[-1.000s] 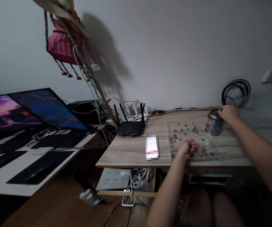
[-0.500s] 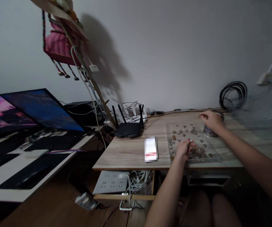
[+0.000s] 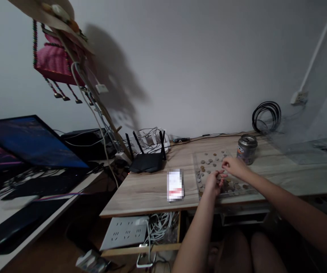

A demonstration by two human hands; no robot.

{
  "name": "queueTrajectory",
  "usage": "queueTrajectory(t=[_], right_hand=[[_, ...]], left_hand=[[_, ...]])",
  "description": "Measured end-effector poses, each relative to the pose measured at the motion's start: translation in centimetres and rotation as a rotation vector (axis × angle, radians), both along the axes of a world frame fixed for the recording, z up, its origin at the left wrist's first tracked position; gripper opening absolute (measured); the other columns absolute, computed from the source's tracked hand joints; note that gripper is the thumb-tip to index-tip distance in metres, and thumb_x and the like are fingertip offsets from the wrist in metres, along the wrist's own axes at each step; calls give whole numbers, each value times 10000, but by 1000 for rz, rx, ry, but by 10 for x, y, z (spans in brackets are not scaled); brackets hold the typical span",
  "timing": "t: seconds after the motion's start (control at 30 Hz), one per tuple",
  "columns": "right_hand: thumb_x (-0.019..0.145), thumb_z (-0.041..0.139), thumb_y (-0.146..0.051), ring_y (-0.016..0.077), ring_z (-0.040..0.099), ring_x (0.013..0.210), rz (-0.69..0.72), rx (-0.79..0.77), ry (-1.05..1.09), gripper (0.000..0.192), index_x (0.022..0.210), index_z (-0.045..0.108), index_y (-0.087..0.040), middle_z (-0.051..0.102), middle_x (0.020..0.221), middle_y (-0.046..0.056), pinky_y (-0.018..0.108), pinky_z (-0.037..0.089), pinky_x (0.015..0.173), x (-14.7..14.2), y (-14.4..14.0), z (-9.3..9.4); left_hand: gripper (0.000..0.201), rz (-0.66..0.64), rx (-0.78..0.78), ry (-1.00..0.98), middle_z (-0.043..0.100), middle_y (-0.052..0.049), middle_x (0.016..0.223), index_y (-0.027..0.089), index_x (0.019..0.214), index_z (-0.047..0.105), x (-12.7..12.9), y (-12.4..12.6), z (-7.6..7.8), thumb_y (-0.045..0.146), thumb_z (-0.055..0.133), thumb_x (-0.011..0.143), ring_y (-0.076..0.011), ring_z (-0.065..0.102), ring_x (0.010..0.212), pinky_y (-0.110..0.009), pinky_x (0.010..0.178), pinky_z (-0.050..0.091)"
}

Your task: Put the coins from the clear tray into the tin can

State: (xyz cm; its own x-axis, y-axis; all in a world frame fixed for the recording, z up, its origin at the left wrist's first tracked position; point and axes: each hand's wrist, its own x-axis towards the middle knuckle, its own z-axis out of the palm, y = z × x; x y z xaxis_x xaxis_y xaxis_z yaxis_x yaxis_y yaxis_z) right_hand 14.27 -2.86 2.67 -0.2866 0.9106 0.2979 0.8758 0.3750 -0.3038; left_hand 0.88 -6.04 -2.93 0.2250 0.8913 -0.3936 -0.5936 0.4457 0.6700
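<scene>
A clear flat tray [image 3: 197,158] lies on the wooden desk [image 3: 149,189] with several coins [image 3: 209,161] scattered on it. My left hand [image 3: 213,181] hovers over the tray's near part, fingers pinched together; whether it holds a coin I cannot tell. My right hand [image 3: 233,166] meets it from the right, fingertips close to the left hand's. A small metal can [image 3: 246,149] stands just beyond the tray's right side, apart from both hands.
A phone [image 3: 175,185] lies left of the tray. A black router [image 3: 146,161] and tangled cables sit at the desk's back. A coiled black cable [image 3: 266,115] hangs on the wall. Monitors [image 3: 29,142] stand on the left desk; a power strip [image 3: 123,231] lies under the table.
My right hand left the can and moved left and toward me to join the left hand over the tray. The camera view shifted right.
</scene>
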Motion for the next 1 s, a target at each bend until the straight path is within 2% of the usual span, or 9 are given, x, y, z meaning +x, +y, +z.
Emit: queueTrajectory(t=[0.13, 0.23, 0.4, 0.5, 0.6, 0.7, 0.77, 0.9, 1.0], right_hand=[[772, 481, -340, 214, 597, 742, -397, 230, 114, 247, 854, 685, -228, 682, 836, 69, 292, 389, 590, 48, 37, 38], [728, 541, -307, 249, 597, 772, -606, 194, 131, 211, 804, 694, -183, 669, 837, 133, 339, 412, 640, 85, 68, 51], [665, 598, -243, 272, 595, 775, -668, 87, 85, 152, 740, 705, -164, 656, 822, 171, 371, 427, 651, 106, 95, 45], [675, 592, -247, 284, 590, 822, -713, 55, 44, 191, 790, 710, -151, 649, 863, 180, 374, 427, 670, 102, 96, 46], [712, 578, -299, 307, 569, 893, -750, 56, -6, 265, 861, 706, -121, 636, 906, 206, 383, 417, 699, 93, 89, 53], [786, 482, -332, 290, 546, 951, -617, 238, -18, 324, 942, 697, -146, 635, 956, 181, 361, 407, 732, 73, 71, 52], [807, 442, -328, 241, 560, 908, -393, 264, 27, 321, 934, 698, -181, 653, 946, 128, 313, 405, 724, 51, 53, 40], [814, 449, -382, 158, 573, 662, 198, -129, 165, 331, 777, 697, -167, 681, 738, 56, 246, 397, 610, 0, 14, -8], [845, 394, -414, 144, 561, 593, 331, -269, 343, 410, 699, 666, -145, 661, 638, 41, 242, 398, 586, -21, 0, -40]], left_hand=[[195, 26, -18, -40, 624, -80, 647, 67, 906, 552, -2, 1, 0, 94, 403, 784, -57, 501, 400, -124, 328, 311], [220, 47, -33, -45, 643, -107, 714, 66, 954, 525, -2, 2, -1, 57, 396, 776, -99, 604, 515, -132, 379, 392], [180, 54, 9, 11, 663, -112, 767, 107, 948, 501, 0, 0, -2, 53, 456, 783, -114, 633, 558, -128, 382, 398], [40, 48, 54, 41, 676, -113, 783, 121, 824, 498, 1, -1, -3, 96, 471, 811, -79, 601, 506, -106, 350, 339], [112, 45, 113, 76, 673, -103, 730, 120, 709, 501, 2, -1, -3, 154, 502, 816, -38, 522, 417, -102, 317, 253], [198, 50, 160, 125, 629, -47, 601, 118, 667, 527, 1, -1, -3, 273, 597, 769, -7, 386, 323, -124, 299, 164], [273, 34, 162, 149, 547, 14, 503, 120, 674, 552, 1, -1, -2, 374, 636, 727, -1, 300, 290, -142, 298, 120], [331, 35, 110, 140, 405, 74, 423, 147, 666, 519, 0, -1, -1, 462, 582, 743, -12, 229, 283, -150, 309, 104], [319, 61, 61, 140, 383, 76, 412, 171, 660, 467, 1, 0, -2, 462, 530, 773, -23, 218, 290, -145, 320, 102]])
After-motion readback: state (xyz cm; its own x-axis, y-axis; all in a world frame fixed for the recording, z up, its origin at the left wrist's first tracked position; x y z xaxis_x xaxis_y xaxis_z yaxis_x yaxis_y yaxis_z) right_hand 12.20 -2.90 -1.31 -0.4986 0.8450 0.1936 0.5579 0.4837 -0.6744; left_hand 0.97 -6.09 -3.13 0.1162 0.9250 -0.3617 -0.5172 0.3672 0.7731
